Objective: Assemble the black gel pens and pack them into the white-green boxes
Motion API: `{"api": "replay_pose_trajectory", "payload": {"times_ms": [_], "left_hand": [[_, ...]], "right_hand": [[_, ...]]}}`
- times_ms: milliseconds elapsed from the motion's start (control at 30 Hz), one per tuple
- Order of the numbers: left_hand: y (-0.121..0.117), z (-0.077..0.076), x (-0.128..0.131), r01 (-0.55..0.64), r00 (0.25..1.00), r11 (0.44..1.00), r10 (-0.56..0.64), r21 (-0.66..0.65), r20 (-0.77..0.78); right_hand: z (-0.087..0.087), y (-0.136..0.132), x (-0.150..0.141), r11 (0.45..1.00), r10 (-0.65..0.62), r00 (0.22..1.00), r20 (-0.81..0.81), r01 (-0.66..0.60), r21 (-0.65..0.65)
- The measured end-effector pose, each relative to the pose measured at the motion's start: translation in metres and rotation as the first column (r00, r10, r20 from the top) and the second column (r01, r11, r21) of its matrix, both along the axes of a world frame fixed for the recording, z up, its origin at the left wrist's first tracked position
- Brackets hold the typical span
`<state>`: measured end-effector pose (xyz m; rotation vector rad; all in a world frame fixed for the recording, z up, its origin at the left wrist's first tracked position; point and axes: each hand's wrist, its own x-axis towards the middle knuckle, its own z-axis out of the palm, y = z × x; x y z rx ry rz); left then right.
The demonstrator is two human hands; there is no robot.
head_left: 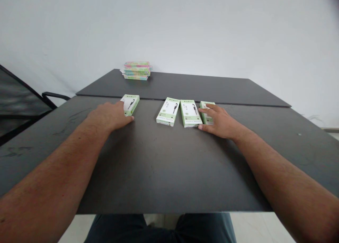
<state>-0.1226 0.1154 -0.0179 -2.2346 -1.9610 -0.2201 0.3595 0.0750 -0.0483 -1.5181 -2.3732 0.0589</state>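
Note:
Several small green-and-white boxes lie flat in a row on the dark grey table. My left hand rests on the near end of the leftmost box, fingers curled over its edge. Two boxes lie side by side in the middle, one tilted slightly and one straight. My right hand lies over the rightmost box, index finger stretched across its top and thumb by its near corner.
A stack of colourful flat packs sits at the far left of a second table pushed against the white wall. A black chair armrest shows at the left. My legs are under the near edge.

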Motion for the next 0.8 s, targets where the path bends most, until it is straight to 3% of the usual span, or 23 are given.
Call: {"api": "replay_pose_trajectory", "payload": {"times_ms": [67,133,200,333,400,467,667,800], "left_hand": [[-0.010,0.008,0.021,-0.061,0.998,0.994,0.059,0.085,0.024],[-0.024,0.013,0.048,0.110,0.988,0.982,-0.125,0.156,0.089],[-0.038,0.012,0.075,0.345,0.923,0.928,-0.362,0.138,0.129],[-0.055,-0.004,0.110,0.603,0.790,0.797,-0.589,-0.044,0.168],[-0.055,-0.010,0.117,0.619,0.783,0.780,-0.606,-0.085,0.141],[-0.054,-0.011,0.118,0.587,0.807,0.805,-0.575,-0.085,0.135],[-0.056,0.000,0.113,0.422,0.903,0.904,-0.412,-0.067,0.122],[-0.056,0.002,0.111,0.391,0.917,0.919,-0.383,-0.059,0.116]], "right_hand": [[0.000,0.002,0.004,1.000,-0.013,0.999,-0.034,0.014,0.021],[-0.001,0.006,0.007,0.999,-0.028,0.998,-0.055,0.030,0.025],[-0.003,0.010,0.010,0.999,-0.046,0.997,-0.063,0.047,0.011],[-0.008,0.016,0.014,0.999,-0.053,0.997,-0.057,0.053,-0.004],[-0.010,0.017,0.016,0.999,-0.047,0.997,-0.059,0.047,0.004],[-0.011,0.017,0.017,0.999,-0.048,0.997,-0.058,0.049,0.012],[-0.008,0.013,0.014,0.997,-0.065,0.997,-0.029,0.066,0.041],[-0.008,0.012,0.014,0.996,-0.082,0.996,-0.041,0.083,0.029]]}}
